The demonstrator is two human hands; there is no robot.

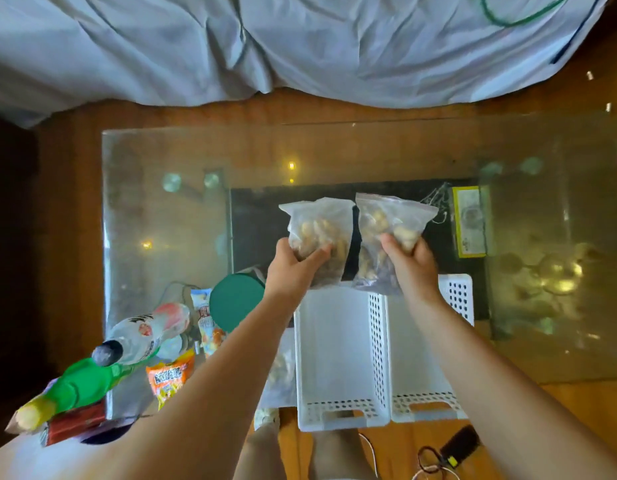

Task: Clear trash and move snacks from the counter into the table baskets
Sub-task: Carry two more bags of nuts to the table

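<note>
Snack bags, two, clear and zip-topped, filled with pale nuts, held up side by side over the far ends of the white baskets. Left bag [319, 233] pinched low down in the left hand [293, 271], thumb on the near face, fingers [321, 252] curled tight around its right edge. Right bag [386, 233] gripped the same way in the right hand [412, 268], thumb pressed to the front, fingers [416, 245] closed round the right side. Bag edges nearly touching between the two thumbs. Directly below the wrists, left basket [338, 358] and right basket [421, 375], perforated, standing flush against each other on the glass table [161, 220], near ends overhanging its edge. Beyond the right fingertips, a yellow-edged box [469, 220] under the glass. Left of the left forearm, a green round lid [236, 303], a clear bottle [144, 334] lying tilted, a green bottle [82, 382], an orange snack packet [168, 379]. Far past the fingertips, rumpled grey cloth [300, 43].
</note>
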